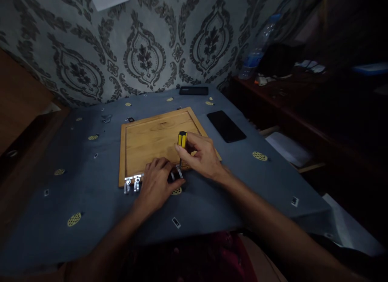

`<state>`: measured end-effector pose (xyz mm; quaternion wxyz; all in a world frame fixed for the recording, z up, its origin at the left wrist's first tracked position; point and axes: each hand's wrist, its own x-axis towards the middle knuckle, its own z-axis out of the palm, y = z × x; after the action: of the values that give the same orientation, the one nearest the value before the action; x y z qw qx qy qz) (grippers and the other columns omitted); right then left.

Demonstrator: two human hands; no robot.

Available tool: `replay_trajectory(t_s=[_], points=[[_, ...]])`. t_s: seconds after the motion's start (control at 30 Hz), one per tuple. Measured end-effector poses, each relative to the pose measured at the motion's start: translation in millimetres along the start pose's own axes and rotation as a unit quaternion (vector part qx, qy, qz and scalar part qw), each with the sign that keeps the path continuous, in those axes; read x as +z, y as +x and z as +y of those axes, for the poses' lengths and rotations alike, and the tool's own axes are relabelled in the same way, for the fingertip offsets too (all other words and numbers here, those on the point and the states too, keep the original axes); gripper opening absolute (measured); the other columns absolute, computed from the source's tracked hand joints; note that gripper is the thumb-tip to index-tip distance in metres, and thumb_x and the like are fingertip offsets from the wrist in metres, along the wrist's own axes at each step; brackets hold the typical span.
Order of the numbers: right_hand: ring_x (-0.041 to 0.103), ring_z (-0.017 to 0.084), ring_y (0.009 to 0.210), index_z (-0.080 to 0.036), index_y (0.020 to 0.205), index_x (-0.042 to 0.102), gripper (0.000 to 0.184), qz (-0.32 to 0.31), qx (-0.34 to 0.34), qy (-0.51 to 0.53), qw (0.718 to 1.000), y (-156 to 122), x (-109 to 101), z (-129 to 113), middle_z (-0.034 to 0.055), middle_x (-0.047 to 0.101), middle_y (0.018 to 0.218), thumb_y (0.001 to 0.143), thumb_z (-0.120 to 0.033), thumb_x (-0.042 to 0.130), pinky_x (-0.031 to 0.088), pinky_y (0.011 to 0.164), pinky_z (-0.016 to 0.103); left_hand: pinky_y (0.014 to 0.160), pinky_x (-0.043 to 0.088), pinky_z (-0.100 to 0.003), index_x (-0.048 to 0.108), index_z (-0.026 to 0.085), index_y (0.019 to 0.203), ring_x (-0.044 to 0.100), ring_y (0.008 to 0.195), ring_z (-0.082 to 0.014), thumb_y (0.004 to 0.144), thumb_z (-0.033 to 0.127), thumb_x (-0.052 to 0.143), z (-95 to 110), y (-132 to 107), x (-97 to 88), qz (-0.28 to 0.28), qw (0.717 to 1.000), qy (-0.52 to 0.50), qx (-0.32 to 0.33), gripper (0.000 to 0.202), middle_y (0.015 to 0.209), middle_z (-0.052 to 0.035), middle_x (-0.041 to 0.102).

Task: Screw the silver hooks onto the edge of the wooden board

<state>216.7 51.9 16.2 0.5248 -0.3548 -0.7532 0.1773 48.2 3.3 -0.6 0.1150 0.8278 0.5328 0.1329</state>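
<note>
A framed wooden board (151, 142) lies flat on the cloth-covered table. My right hand (203, 155) grips a screwdriver (182, 140) with a yellow and black handle, held upright, its shaft pointing down at the board's near edge. Under the tip is a shiny metal clip (180, 172). My left hand (156, 183) rests over that same edge, thumb and fingers around the clip, which they partly hide. Left of this hand, two similar metal clips (137, 183) sit on the edge and stick out toward me.
Right of the board lies a black phone (226, 126); a dark case (194, 90) is by the wall. Small metal pieces (106, 119) lie at the back left. A plastic bottle (257, 51) stands on the dark side table (273, 92). The blue tablecloth (100, 217) reaches the near edge.
</note>
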Motion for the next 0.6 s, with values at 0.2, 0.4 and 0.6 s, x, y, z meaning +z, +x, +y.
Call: replay_trajectory(t_s=[0.2,0.4,0.6], points=[[0.035,0.011,0.054,-0.024,0.067,0.035,0.033,0.005,-0.004,0.005,1.000,0.0,0.7,2.0,-0.0063,0.037,0.060,0.092,-0.026,0.058,0.029,0.053,0.028,0.092,0.045,-0.045,0.068,0.021,0.114,0.057,0.106,-0.0293,0.088,0.043,0.074,-0.4,-0.3,0.7,0.000,1.000,0.002,0.001,0.035,0.108,-0.0058,0.066],[0.037,0.010,0.055,-0.023,0.068,0.040,0.029,-0.010,0.011,0.018,1.000,-0.7,1.4,1.1,-0.0063,0.037,0.062,0.090,-0.022,0.058,0.029,0.053,0.027,0.093,0.045,-0.045,0.068,0.019,0.113,0.056,0.108,-0.0298,0.087,0.042,0.076,0.2,-0.1,-0.1,-0.004,1.000,0.002,-0.003,0.035,0.110,-0.0070,0.067],[0.037,0.010,0.056,-0.023,0.067,0.039,0.032,-0.023,0.043,0.036,0.998,-0.6,2.7,-1.1,-0.0065,0.038,0.062,0.089,-0.028,0.062,0.030,0.054,0.026,0.093,0.045,-0.046,0.067,0.022,0.117,0.056,0.110,-0.0300,0.088,0.041,0.075,-0.5,-0.2,-0.1,-0.008,1.000,-0.004,0.001,0.036,0.116,-0.0069,0.067]])
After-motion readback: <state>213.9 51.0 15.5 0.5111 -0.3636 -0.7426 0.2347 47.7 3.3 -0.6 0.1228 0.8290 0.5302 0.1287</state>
